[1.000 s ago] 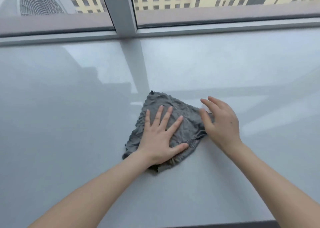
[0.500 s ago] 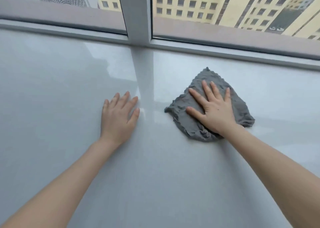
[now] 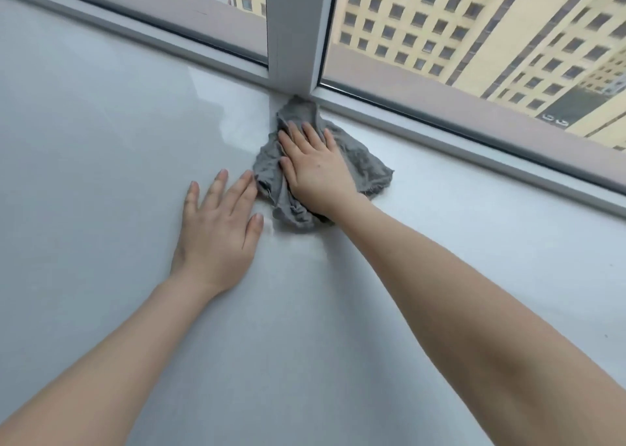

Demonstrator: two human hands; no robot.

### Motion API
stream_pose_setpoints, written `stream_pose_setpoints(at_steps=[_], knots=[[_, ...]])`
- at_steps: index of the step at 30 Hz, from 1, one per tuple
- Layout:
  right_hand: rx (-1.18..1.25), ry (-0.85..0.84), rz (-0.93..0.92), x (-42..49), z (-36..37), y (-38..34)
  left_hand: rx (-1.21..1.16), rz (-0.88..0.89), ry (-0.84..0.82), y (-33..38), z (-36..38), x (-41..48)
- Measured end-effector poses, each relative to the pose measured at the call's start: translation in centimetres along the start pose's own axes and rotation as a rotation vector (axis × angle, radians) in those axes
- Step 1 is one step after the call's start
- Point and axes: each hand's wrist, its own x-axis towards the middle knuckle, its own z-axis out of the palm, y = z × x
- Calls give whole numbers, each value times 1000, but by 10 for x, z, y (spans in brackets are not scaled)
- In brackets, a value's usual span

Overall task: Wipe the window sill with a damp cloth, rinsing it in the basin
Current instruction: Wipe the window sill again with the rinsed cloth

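Observation:
A crumpled grey cloth [image 3: 367, 164] lies on the wide, glossy pale-grey window sill [image 3: 101, 133], its far tip touching the foot of the window's upright post. My right hand [image 3: 316, 166] presses flat on the cloth with straight, spread fingers. My left hand [image 3: 218, 228] rests flat on the bare sill just left of the cloth, its fingertips close to the cloth's edge. No basin is in view.
The grey window frame [image 3: 474, 137] runs along the far edge of the sill, with a vertical post [image 3: 294, 28] in the middle. Through the glass stand yellow apartment buildings [image 3: 474, 21]. The sill stretches wide to the left and right.
The cloth passed from under my left hand to under my right. My right hand has pushed it away from me up against the window post. My left hand now lies flat beside it.

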Motion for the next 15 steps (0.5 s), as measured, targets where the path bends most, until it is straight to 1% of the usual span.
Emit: stream_pose_setpoints(at_steps=[2,3,4,7,9,11,13,14,15], knots=[[-18,-31,-124,17,-3,12,17,7,-7,-1,-1,0],[-20,-35,-160,14,-6,28,17,3,-14,-1,-1,0],[-10,-32,-152,6,-9,49,13,-2,-21,-1,-2,-1],[10,-31,20,-41,-24,125,-1,-14,-26,0,-1,-1],[-9,-20,130,-76,-30,152,0,-19,-14,0,0,0],[-10,23,275,-87,-26,144,11,-13,-14,2,0,-1],[-12,32,385,-68,-19,111,19,-11,-9,2,0,0],[-15,29,367,-52,-15,91,19,-9,-7,2,0,0],[-17,28,301,-36,-11,71,18,-5,-4,2,1,0]])
